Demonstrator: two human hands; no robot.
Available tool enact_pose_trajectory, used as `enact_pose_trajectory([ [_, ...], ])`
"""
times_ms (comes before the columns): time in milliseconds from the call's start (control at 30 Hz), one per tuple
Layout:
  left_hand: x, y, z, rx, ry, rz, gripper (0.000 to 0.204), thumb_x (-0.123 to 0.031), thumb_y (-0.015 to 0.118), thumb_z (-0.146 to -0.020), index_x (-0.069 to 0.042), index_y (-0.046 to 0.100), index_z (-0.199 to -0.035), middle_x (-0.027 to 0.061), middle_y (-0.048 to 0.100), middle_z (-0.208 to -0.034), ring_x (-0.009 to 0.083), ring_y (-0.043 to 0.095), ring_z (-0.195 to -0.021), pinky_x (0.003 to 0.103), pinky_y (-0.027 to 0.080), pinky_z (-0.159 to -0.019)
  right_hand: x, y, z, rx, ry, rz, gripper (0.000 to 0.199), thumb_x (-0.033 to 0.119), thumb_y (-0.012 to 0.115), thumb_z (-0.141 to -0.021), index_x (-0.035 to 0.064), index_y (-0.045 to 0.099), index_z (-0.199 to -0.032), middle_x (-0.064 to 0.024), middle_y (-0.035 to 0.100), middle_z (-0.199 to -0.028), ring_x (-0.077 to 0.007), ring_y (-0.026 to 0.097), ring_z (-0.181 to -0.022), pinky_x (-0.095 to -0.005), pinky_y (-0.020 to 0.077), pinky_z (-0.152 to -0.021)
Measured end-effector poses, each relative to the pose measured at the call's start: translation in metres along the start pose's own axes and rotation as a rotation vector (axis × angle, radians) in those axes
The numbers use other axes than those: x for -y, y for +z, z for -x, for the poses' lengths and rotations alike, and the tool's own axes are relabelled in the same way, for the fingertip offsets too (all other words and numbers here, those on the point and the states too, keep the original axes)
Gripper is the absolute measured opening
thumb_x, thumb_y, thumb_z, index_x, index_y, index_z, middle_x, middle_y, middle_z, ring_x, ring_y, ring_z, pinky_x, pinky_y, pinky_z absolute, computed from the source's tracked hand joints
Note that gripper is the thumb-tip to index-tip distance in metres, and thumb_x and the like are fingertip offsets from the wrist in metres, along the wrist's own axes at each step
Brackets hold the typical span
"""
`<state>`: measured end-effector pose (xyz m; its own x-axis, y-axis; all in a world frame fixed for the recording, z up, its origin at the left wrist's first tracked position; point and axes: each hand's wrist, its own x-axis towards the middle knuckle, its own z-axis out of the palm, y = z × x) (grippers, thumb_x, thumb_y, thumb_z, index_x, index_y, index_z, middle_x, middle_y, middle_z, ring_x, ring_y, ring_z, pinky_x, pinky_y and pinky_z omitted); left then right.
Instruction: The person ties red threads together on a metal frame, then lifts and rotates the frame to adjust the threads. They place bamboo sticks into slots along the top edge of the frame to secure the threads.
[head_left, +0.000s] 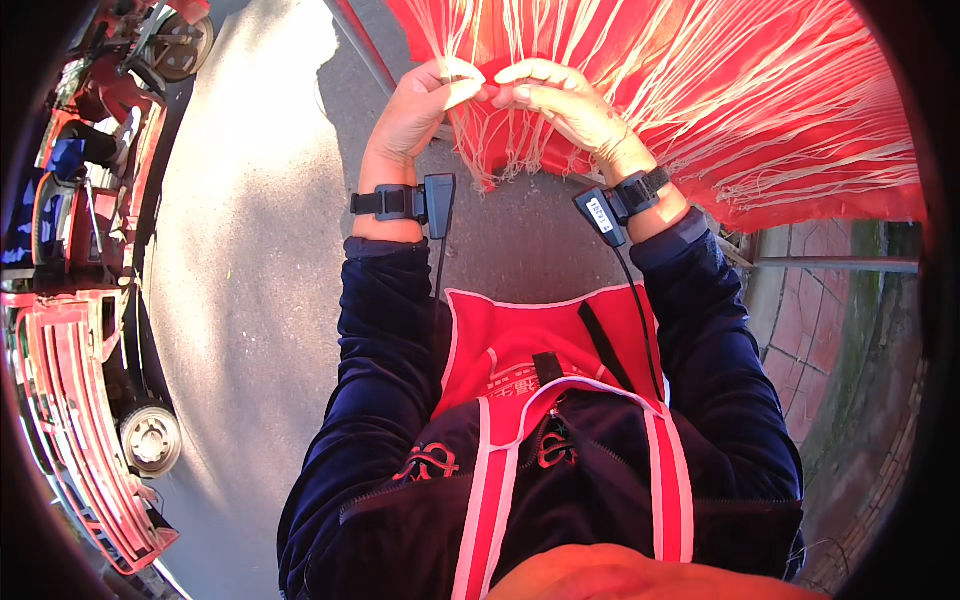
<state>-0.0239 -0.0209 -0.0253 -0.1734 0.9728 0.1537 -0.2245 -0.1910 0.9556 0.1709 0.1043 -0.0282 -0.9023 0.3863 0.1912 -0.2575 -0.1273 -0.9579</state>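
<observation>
A large red cloth [800,130] spreads across the top of the view, covered with many long pale strings [720,95]. Along its near edge the strings hang in knotted, net-like loops [515,140]. My left hand [425,100] pinches thumb and forefinger together on some of these strings at the cloth's near edge. Close beside it, my right hand [565,98] curves inward, its fingertips pressed together at the same strings. The two sets of fingertips nearly meet. Exactly which string lies in each pinch is too small to tell.
Black straps with small boxes [437,205] sit on both wrists, with cables running down. A metal bar [830,264] runs under the cloth at right; another [360,45] stands left of it. Red vehicles [80,400] with wheels are parked far left. I wear a red apron [540,340].
</observation>
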Motion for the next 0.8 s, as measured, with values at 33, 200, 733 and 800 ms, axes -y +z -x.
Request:
enact_pose_trajectory([
  [33,0.004,0.001,0.000,0.031,-0.006,0.000,0.012,-0.014,0.068,-0.092,-0.006,0.070,-0.102,0.0066,0.073,-0.098,0.0136,0.068,-0.094,0.028,0.051,-0.087,-0.003,0.000,-0.001,-0.020,0.016,0.085,0.026,0.013,0.062,-0.097,0.0033,0.064,-0.121,-0.0089,0.070,-0.111,-0.0182,0.067,-0.107,-0.0321,0.0497,-0.099],
  [200,0.021,-0.004,0.000,0.084,-0.070,-0.085,0.015,-0.018,0.067,-0.094,-0.007,0.068,-0.104,0.0063,0.073,-0.096,0.0149,0.069,-0.093,0.030,0.054,-0.085,-0.015,0.000,0.005,-0.075,0.001,0.116,0.021,0.013,0.066,-0.094,0.0026,0.069,-0.112,-0.0050,0.071,-0.102,-0.0145,0.066,-0.101,-0.0291,0.0491,-0.096],
  [733,0.025,-0.041,0.004,0.033,0.029,0.133,0.009,-0.013,0.061,-0.095,-0.006,0.065,-0.091,0.0044,0.067,-0.082,0.0197,0.067,-0.084,0.034,0.054,-0.084,-0.013,-0.058,0.024,-0.191,-0.057,0.015,0.023,0.017,0.063,-0.098,0.0060,0.068,-0.117,0.0012,0.065,-0.087,-0.0076,0.061,-0.081,-0.0262,0.0522,-0.078],
  [800,0.022,-0.041,0.006,0.043,0.035,0.121,0.008,-0.013,0.061,-0.095,-0.006,0.065,-0.092,0.0042,0.067,-0.082,0.0195,0.068,-0.085,0.034,0.054,-0.085,-0.005,-0.058,0.030,-0.110,-0.060,0.236,0.023,0.017,0.064,-0.097,0.0061,0.069,-0.116,0.0012,0.066,-0.089,-0.0076,0.060,-0.082,-0.0259,0.0514,-0.081],
])
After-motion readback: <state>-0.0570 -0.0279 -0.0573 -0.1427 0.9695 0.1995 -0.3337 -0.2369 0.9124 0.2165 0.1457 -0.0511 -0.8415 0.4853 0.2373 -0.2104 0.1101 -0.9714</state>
